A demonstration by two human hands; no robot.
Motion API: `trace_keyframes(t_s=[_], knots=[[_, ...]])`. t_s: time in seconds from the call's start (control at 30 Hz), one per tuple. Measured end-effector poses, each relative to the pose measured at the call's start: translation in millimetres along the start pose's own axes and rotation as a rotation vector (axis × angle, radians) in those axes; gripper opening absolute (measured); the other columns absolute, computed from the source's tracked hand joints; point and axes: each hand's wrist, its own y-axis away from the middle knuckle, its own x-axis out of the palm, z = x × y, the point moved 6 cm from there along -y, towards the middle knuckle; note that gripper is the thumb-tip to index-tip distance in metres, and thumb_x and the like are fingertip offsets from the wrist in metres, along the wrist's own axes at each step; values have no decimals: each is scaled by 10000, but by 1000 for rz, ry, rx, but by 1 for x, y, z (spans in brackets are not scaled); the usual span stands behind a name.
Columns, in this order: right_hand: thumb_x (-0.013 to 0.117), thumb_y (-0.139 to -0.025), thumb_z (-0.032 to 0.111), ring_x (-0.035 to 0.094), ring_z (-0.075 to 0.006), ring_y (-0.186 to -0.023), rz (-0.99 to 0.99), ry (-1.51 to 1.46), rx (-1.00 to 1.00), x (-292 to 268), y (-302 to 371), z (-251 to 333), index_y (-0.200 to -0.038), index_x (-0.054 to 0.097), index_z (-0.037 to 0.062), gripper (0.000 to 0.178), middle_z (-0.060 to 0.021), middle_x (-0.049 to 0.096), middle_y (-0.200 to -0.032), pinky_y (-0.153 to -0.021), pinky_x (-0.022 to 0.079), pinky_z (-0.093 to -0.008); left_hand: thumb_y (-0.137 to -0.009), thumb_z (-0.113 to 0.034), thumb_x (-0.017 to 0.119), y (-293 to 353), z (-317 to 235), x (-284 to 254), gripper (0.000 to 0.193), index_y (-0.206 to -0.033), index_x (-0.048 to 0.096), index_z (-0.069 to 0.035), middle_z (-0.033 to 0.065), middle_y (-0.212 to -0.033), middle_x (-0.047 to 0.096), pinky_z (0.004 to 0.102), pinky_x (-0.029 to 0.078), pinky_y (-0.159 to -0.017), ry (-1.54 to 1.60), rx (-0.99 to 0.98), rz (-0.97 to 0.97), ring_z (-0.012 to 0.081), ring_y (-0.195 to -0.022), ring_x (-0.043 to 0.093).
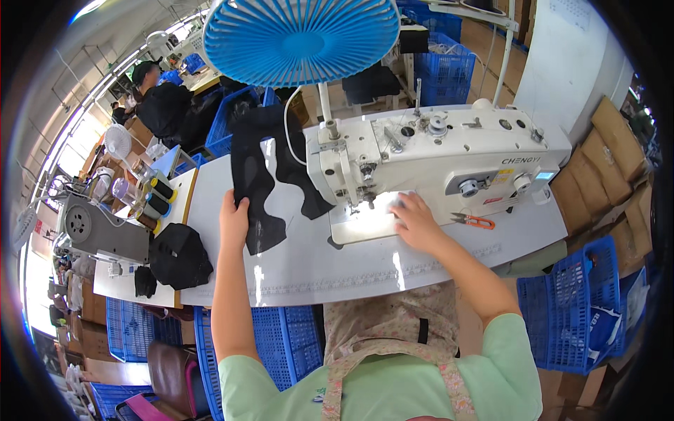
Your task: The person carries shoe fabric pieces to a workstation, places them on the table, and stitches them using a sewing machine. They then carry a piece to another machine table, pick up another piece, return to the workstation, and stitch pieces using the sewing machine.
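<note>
My left hand [234,219] pinches the left edge of a black fabric piece [261,228], thumb on top, on the white sewing table. This curved piece lies beside another dark strip [298,184], with a pale gap between them; both run back to the far edge. My right hand [417,223] rests on the bed of a white sewing machine [421,158], just right of the needle area [361,200]. Its fingers are bent and a little apart, and I make out nothing held in them. Strong lamp glare washes out the spot by the fingertips.
Orange-handled thread snips [474,222] lie right of my right hand. A blue fan [302,38] stands behind the machine. Black fabric bundles [180,256] and thread cones [160,189] are at left. Blue baskets [572,309] flank me, and a co-worker [165,105] sits far left.
</note>
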Motion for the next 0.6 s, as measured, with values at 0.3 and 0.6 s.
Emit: trace_keyframes(t_s=[0.3, 0.6], knots=[[539, -825, 121, 619, -363, -889, 271, 127, 102, 27, -86, -21, -1006, 616, 43, 212, -180, 655, -949, -801, 470, -482, -905, -78, 565, -58, -14, 88, 317, -1212, 526, -14, 144, -1010, 645, 319, 478, -789, -15, -3, 91, 211, -908, 617], [545, -847, 176, 615, -369, -920, 212, 147, 11, 19, -89, -26, -1017, 637, 62, 225, -178, 658, -967, -821, 469, -484, -898, -76, 567, -61, 0, 128, 367, -1250, 510, 14, 171, -1148, 628, 334, 470, -880, 163, -111, 256, 240, -1034, 611]])
